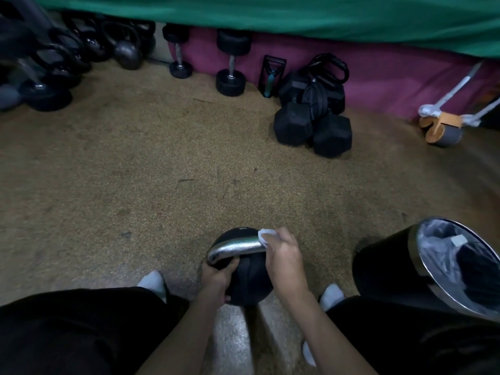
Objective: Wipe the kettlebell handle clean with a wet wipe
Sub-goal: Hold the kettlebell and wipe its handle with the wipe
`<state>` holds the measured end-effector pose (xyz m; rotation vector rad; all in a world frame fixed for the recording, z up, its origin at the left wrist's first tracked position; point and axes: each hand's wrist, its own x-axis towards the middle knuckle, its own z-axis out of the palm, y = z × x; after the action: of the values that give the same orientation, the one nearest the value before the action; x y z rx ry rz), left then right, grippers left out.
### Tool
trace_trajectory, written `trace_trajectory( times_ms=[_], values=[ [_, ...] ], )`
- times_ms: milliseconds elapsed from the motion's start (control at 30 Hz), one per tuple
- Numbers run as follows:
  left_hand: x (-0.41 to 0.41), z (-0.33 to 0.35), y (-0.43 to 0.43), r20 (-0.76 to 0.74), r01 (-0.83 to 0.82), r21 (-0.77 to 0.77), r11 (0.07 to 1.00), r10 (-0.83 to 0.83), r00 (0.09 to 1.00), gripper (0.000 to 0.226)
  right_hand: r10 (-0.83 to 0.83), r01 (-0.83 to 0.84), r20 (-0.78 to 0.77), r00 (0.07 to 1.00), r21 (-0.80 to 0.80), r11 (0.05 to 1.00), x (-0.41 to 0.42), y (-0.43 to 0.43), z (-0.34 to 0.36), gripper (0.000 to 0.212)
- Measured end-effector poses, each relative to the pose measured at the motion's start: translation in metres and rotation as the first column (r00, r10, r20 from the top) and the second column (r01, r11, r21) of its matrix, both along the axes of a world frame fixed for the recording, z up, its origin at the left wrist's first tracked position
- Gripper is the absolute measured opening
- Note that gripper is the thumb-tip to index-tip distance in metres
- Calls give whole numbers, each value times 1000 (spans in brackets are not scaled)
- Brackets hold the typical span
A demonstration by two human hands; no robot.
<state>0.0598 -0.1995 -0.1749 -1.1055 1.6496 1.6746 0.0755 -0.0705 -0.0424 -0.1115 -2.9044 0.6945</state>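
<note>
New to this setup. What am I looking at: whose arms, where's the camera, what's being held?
There is no robot here. This is a person working with bare hands. The single picture comes from a wide-angle camera worn on the person's head, looking forward and down, so the arms enter from the bottom edge and the picture bends at its edges.

A black kettlebell stands on the floor between the person's feet. The left hand grips it just under the left end of its shiny handle. The right hand holds a white wet wipe against the handle's right end.

To the right stands a black bin with a plastic liner. Dumbbells lie near the far wall.
</note>
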Motion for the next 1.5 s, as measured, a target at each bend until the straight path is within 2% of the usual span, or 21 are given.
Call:
trace_trajectory(
  times_ms=[100, 200, 367, 433, 767, 933, 1067, 1300, 1500],
  values=[
    [-1, 6, 2, 0, -10, 44, 999, 10, 1000, 71, 34, -29, 151, 988, -30, 999, -7, 5, 3, 16],
    [-2, 7, 2, 7, -23, 57, 998, 23, 1000, 72, 147, -165, 206, 967, 72, 984, -21, 3, 15, 24],
    [-2, 11, 2, 26, -23, 49, 999, 22, 999, 81, 140, -210, 455, 879, 107, 972, -46, 7, 42, 26],
    [-2, 11, 2, 22, -8, 52, 999, 7, 1000, 83, 149, -249, 505, 850, 135, 959, -49, 7, 47, 24],
    [-2, 12, 2, 25, -1, 46, 999, 0, 1000, 87, 199, -334, 642, 740, 95, 938, -76, 3, 49, 19],
    [-2, 12, 1, 25, 1, 33, 999, -1, 1000, 89, 215, -326, 655, 725, 51, 944, -83, 6, 47, 25],
    [-1, 13, 1, 21, 7, 37, 999, -8, 1000, 86, 211, -306, 701, 681, 10, 952, -89, 8, 44, 21],
    [1, 14, -1, 1, -18, 41, 999, 18, 1000, 81, 196, -345, 762, 617, 38, 938, -99, 3, 53, 16],
    [1, 18, 0, -8, -25, 44, 999, 25, 1000, 81, 176, -390, 786, 592, 88, 916, -96, 3, 52, 24]
  ],
)
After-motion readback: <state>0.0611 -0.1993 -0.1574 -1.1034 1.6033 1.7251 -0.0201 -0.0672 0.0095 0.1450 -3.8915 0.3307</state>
